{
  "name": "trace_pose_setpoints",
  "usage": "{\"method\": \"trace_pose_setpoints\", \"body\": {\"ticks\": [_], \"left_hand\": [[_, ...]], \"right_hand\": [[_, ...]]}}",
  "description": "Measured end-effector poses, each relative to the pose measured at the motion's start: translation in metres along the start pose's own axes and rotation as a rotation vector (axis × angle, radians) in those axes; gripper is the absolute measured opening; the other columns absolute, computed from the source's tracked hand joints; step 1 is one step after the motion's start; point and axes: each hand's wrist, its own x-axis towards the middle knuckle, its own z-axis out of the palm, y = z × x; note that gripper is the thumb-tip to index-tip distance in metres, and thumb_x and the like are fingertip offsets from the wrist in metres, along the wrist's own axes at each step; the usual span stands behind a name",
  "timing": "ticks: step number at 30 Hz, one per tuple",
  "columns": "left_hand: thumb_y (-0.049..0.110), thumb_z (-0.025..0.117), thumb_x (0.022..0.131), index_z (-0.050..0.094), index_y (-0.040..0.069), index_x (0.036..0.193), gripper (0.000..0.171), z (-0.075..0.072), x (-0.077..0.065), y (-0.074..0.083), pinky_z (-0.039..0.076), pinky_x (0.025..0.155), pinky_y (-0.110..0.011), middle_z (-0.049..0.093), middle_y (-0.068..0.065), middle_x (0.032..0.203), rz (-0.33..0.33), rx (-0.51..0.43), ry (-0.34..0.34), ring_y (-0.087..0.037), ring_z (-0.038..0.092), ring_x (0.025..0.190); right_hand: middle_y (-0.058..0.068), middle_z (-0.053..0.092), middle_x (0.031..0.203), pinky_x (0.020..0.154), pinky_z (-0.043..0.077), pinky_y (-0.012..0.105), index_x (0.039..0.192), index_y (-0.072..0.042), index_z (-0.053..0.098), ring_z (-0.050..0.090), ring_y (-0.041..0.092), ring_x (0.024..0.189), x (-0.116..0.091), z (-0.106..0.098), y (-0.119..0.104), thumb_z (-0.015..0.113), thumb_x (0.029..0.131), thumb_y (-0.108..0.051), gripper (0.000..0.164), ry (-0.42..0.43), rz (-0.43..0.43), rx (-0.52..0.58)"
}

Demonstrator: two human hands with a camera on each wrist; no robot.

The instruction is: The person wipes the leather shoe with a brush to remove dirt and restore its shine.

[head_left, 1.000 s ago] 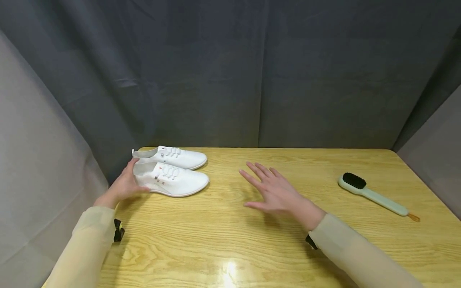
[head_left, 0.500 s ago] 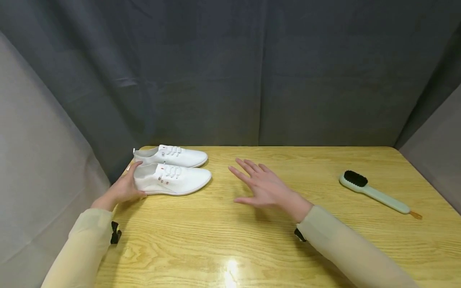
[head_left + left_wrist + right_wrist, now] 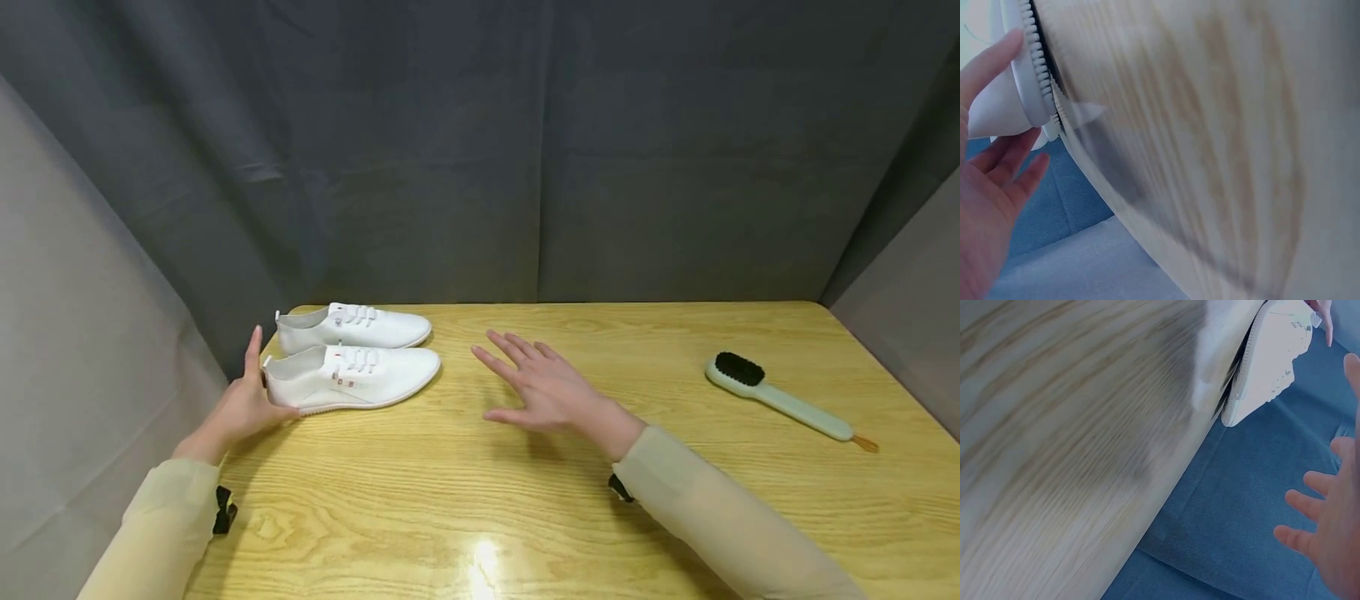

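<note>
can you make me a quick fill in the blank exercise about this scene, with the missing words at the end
1. The nearer shoe and the farther shoe are both ____ in colour.
2. The left hand touches the nearer shoe at its ____ end, not its toe end.
3. The right hand is over the table, holding ____.
4. The brush lies with its bristles, which are ____ in colour, facing up.

Missing words: white; heel; nothing; black
</note>
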Motion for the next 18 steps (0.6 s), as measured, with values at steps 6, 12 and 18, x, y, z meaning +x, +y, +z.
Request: {"method": "trace_pose_setpoints", "body": {"ticks": [6, 12, 18], "left_hand": [[0.035, 0.092, 0.064, -0.016, 0.018, 0.153, 0.141, 0.001, -0.003, -0.001, 0.041, 0.087, -0.058, 0.053, -0.038, 0.118, 0.003, -0.064, -0.02, -0.043, 0.056, 0.101], [0.027, 0.093, 0.064, 0.009, 0.006, 0.15, 0.122, 0.008, -0.002, 0.001, 0.04, 0.087, -0.051, 0.051, -0.035, 0.119, 0.091, -0.066, -0.036, -0.04, 0.054, 0.1], [0.024, 0.093, 0.063, 0.019, 0.005, 0.145, 0.112, 0.011, -0.006, 0.001, 0.042, 0.081, -0.046, 0.055, -0.03, 0.113, 0.144, -0.083, -0.029, -0.036, 0.056, 0.092]], "right_hand": [[0.009, 0.007, 0.161, 0.107, 0.028, 0.056, 0.157, -0.023, 0.012, 0.023, 0.031, 0.142, 0.004, -0.002, -0.003, 0.039, 0.09, -0.072, 0.087, -0.012, -0.007, 0.015], [0.009, 0.006, 0.162, 0.107, 0.028, 0.057, 0.157, -0.024, 0.011, 0.022, 0.03, 0.143, 0.006, -0.004, -0.006, 0.04, 0.091, -0.072, 0.087, -0.025, -0.007, 0.036], [0.01, 0.011, 0.161, 0.105, 0.03, 0.057, 0.157, -0.023, 0.015, 0.025, 0.031, 0.141, 0.01, 0.002, -0.01, 0.046, 0.091, -0.068, 0.086, -0.005, -0.028, 0.054]]}}
